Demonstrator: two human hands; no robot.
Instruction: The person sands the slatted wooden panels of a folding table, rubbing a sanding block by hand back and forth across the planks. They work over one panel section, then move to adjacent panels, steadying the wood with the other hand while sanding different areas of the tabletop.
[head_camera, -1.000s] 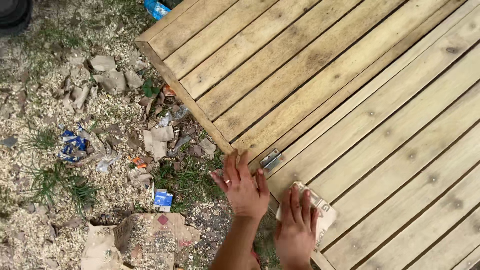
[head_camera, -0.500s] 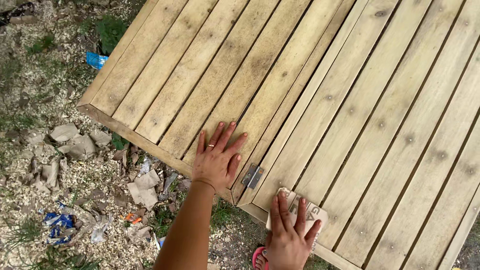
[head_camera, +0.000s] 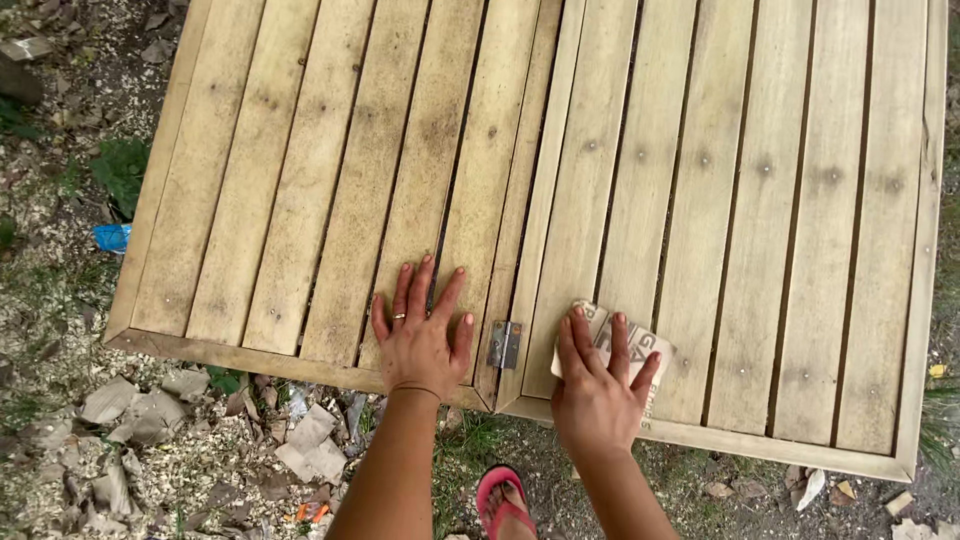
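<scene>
At the far left, on the ground (head_camera: 60, 330) covered with wood chips and grey stones, a small blue scrap (head_camera: 112, 237) lies just beside the left edge of the wooden structure. This structure is made of two slatted wooden panels lying flat, side by side. The left panel (head_camera: 300, 190) has darker, more stained slats. On its near part rests the left hand (head_camera: 420, 340), palm down and flat on the wood, with its fingers (head_camera: 403, 295) spread apart and pointing to the far side; it holds nothing, and a ring is on one finger. Just to the right of this hand, a small metal hinge (head_camera: 504, 345) joins the two panels at their near edge. The right panel (head_camera: 760, 220) is paler. Near its near-left corner, the right hand (head_camera: 598, 390) presses down on a sheet of sandpaper (head_camera: 640, 345), which lies flat on the slats, close to the hinge and to the near frame. The fingers (head_camera: 570, 345) of this hand are slightly spread over the paper, holding it against the wood and not pinching it. Below the hands, between the two forearms, a foot in a pink sandal (head_camera: 503, 500) stands on the ground. At the near right, pale scraps (head_camera: 810, 488) lie beside the frame.
</scene>
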